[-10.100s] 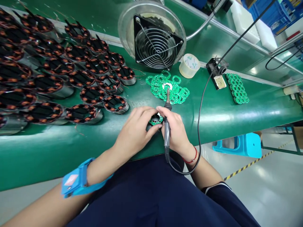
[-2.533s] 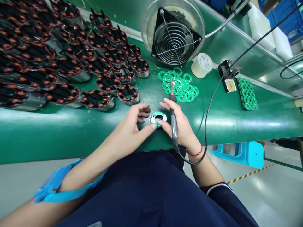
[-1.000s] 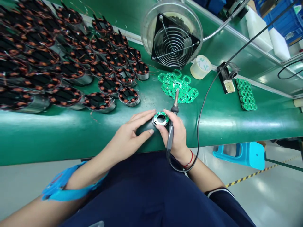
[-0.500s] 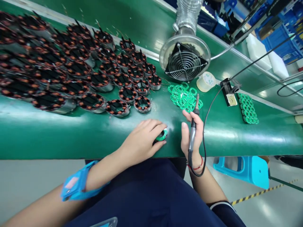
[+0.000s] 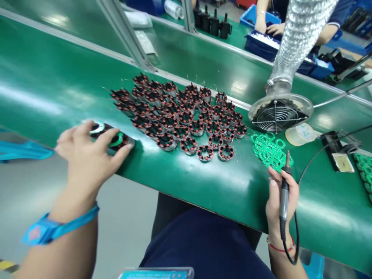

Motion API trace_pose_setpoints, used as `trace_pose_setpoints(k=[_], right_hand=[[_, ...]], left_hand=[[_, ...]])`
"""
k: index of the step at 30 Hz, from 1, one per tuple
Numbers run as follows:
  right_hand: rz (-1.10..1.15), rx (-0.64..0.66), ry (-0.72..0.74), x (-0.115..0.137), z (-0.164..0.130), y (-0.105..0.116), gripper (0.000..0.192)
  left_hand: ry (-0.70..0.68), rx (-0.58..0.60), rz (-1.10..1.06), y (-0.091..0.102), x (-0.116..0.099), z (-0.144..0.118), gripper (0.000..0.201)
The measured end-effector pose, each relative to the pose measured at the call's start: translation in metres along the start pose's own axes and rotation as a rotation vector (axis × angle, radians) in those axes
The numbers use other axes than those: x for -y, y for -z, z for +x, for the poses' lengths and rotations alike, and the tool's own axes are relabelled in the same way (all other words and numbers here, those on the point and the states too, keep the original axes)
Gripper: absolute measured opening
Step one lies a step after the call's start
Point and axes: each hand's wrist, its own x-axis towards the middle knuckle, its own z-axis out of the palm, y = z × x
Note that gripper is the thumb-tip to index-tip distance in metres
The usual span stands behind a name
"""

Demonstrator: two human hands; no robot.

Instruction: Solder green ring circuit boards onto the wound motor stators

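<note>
At the left part of the bench my left hand (image 5: 87, 155) is closed around a motor stator (image 5: 118, 140) that has a green ring-shaped circuit board on top. My thumb and index finger lie against it. Another stator with a ring board (image 5: 97, 127) sits beside it, partly under my fingers. My right hand (image 5: 281, 197) holds a soldering iron (image 5: 285, 192), tip pointing up and away from me. Just beyond that tip lies a loose pile of green ring circuit boards (image 5: 269, 151).
Many wound stators (image 5: 181, 116) stand grouped mid-bench. A fume extractor fan (image 5: 276, 116) hangs behind the board pile, with a tape roll (image 5: 300, 135) and soldering iron stand (image 5: 337, 153) to its right. Stacked green boards (image 5: 364, 170) lie at the right edge. A co-worker's hands (image 5: 267, 28) are across the bench.
My left hand has moved from the bench's middle to far left, taking the stator with the green board along. The view has swung left. My right hand still holds the soldering iron.
</note>
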Motion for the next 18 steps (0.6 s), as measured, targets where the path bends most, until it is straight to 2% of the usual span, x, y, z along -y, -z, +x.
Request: trace_pose_setpoints(k=[2, 4, 7, 10, 12, 14, 16, 18], right_hand=[[0.007, -0.038, -0.043, -0.002, 0.000, 0.002, 0.035], [0.017, -0.078, -0.075, -0.006, 0.000, 0.004, 0.038], [0.027, -0.087, -0.134, -0.011, 0.001, 0.004, 0.041], [0.021, -0.061, -0.137, -0.012, 0.002, 0.003, 0.041], [0.007, -0.043, -0.110, -0.012, 0.002, 0.003, 0.038], [0.002, -0.046, -0.083, -0.010, 0.000, 0.003, 0.035], [0.007, -0.069, -0.056, -0.008, -0.001, 0.002, 0.032], [0.009, -0.089, -0.020, -0.004, -0.001, 0.001, 0.028]], left_hand=[[0.054, 0.108, 0.021, 0.001, 0.013, 0.019, 0.069], [0.079, 0.152, 0.027, -0.001, 0.024, 0.036, 0.070], [0.095, 0.124, 0.019, -0.008, 0.037, 0.060, 0.067], [0.118, 0.061, -0.015, -0.011, 0.041, 0.079, 0.069], [0.144, -0.022, -0.035, -0.008, 0.035, 0.082, 0.073], [0.128, -0.090, -0.067, -0.002, 0.021, 0.074, 0.065], [0.009, -0.087, -0.118, 0.005, 0.000, 0.055, 0.044], [-0.206, -0.044, -0.139, 0.009, -0.025, 0.032, 0.029]])
